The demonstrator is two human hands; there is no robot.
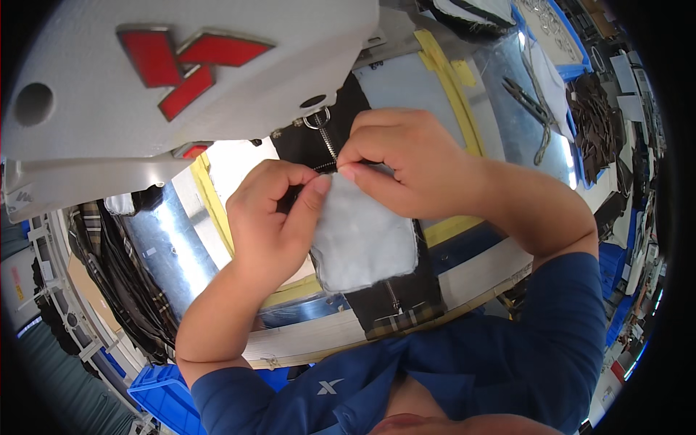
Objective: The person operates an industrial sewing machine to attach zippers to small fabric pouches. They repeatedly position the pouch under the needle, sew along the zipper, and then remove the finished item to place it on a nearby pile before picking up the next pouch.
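Note:
A pale grey-white padded fabric piece (pixel 366 246) lies over a black fabric strip (pixel 402 304), which has a plaid band at its near end. A metal zipper (pixel 328 141) with a ring-shaped pull shows on the black fabric beyond the white piece. My left hand (pixel 268 214) pinches the white piece's far edge beside the zipper, thumb on top. Close by on the right, my right hand (pixel 417 163) pinches the same edge between thumb and forefinger. The fingertips almost meet and hide the exact spot they grip.
A large white sewing machine head (pixel 254 94) overhangs the work at upper left. Yellow tape (pixel 457 94) runs along the table. Dark-handled snips (pixel 528 101) lie at right, near brown pieces (pixel 594 123) and a blue tray (pixel 573 70). Dark garments (pixel 119 268) hang left, above a blue bin (pixel 163 395).

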